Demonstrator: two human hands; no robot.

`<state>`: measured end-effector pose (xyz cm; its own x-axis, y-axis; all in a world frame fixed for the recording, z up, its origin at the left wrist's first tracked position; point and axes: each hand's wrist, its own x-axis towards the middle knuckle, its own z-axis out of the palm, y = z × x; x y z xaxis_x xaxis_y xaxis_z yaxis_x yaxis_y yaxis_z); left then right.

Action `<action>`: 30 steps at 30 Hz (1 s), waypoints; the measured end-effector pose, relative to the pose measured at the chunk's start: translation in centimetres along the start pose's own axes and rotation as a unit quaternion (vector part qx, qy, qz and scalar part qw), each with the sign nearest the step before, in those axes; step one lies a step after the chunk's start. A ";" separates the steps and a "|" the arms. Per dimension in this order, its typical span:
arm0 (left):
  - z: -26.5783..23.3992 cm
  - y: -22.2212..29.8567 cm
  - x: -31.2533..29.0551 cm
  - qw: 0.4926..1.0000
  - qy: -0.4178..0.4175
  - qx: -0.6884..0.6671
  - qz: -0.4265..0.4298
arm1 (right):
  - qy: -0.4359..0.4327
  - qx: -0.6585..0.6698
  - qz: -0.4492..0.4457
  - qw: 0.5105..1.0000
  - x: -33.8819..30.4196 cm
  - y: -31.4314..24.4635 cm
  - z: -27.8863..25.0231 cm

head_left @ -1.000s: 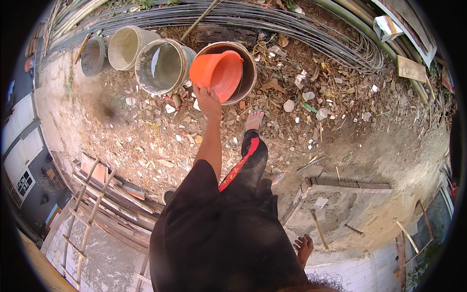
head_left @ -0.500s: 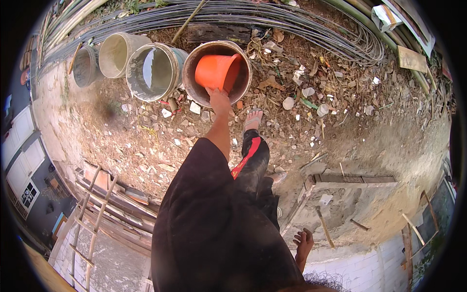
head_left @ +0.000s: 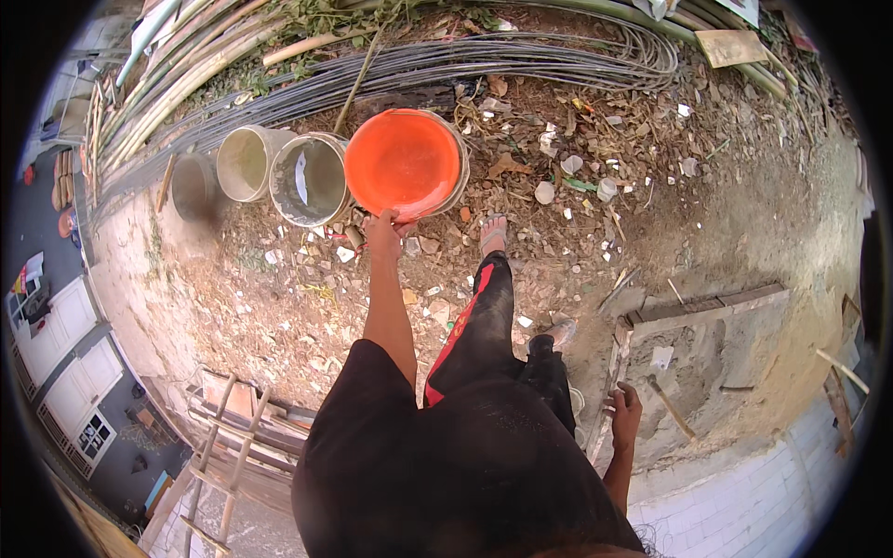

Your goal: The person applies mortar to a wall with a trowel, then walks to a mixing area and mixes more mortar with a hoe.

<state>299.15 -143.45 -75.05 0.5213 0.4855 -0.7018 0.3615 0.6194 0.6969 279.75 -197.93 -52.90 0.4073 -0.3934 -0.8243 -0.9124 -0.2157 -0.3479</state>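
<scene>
My left hand (head_left: pixel 382 231) grips the near rim of an orange bucket (head_left: pixel 405 163), its fingers closed on the edge. The bucket's wide mouth faces up at me, and I see nothing inside it. Beneath it is a larger pale bucket, with only its right rim (head_left: pixel 462 181) showing; I cannot tell how far apart the two are. Just left of them stands a grey-crusted bucket (head_left: pixel 296 219) with what looks like liquid reflecting light. My right hand (head_left: pixel 626 409) hangs low on the right, fingers loosely bent and apart, holding nothing.
Two more buckets, one pale (head_left: pixel 275 141) and one dark grey (head_left: pixel 192 189), continue the row leftward. Long steel rods (head_left: pixel 521 58) lie behind. Rubble and leaves (head_left: pixel 549 158) cover the ground. A wooden-edged concrete slab (head_left: pixel 707 316) is at right; a wooden ladder (head_left: pixel 237 456) lies lower left.
The orange bucket has come up out of the larger bucket and turned its mouth toward me, my left hand still on it. The view has shifted, and my right hand appears farther right and higher.
</scene>
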 end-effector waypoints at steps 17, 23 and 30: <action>18.9 -16.3 -34.8 0.730 -0.414 0.528 -0.126 | 0.170 -0.140 -0.396 0.891 0.6 8.1 -1.4; 23.5 -34.4 -49.9 0.587 -0.465 0.630 -0.206 | 0.193 -0.145 -0.270 0.932 0.6 24.2 -9.5; 27.2 -53.9 -65.0 0.466 -0.561 0.598 -0.331 | 0.304 -0.093 -0.032 0.948 1.5 40.8 -24.7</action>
<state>266.81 -225.19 -63.01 -0.1770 -0.6123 -0.7705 0.5528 -0.7096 0.4369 244.16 -229.39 -57.30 0.4612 -0.8041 -0.3751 -0.8852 -0.3877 -0.2573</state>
